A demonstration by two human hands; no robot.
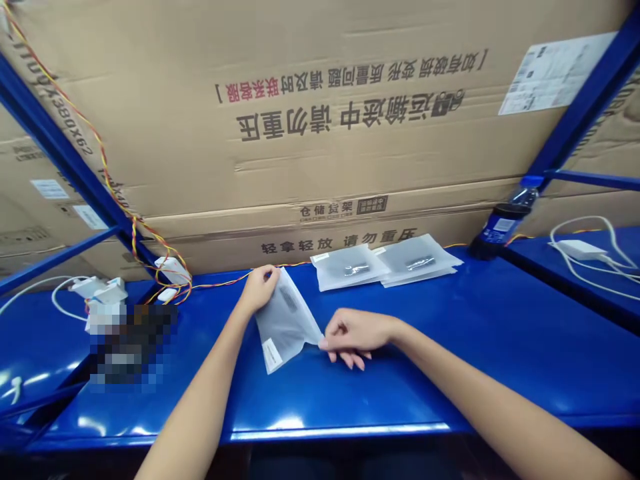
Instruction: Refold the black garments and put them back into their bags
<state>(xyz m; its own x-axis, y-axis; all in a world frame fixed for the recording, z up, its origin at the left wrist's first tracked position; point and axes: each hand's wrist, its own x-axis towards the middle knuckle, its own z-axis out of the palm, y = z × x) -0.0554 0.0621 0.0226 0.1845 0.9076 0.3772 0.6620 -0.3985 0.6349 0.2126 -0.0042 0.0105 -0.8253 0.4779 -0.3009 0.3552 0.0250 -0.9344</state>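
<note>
A frosted plastic bag (287, 327) with a white label at its lower left corner hangs between my two hands, tilted above the blue shelf. My left hand (261, 288) is closed on its upper left corner. At the lower right corner, my right hand (353, 337) pinches the edge between thumb and index finger, with the other fingers loosely curled. A dark, blurry patch shows through the bag, but I cannot make out its contents. Behind my right hand lie more frosted bags, one on the left (347, 267) and a small stack (417, 260) on the right, each with something dark inside.
The blue metal shelf (400, 387) has posts on both sides. Large cardboard boxes (300, 167) stand behind it. A dark bottle with a blue cap (503, 223) is at the right post. White adapters (173, 270), twisted red-yellow wires and a pixelated dark object (135, 343) sit left.
</note>
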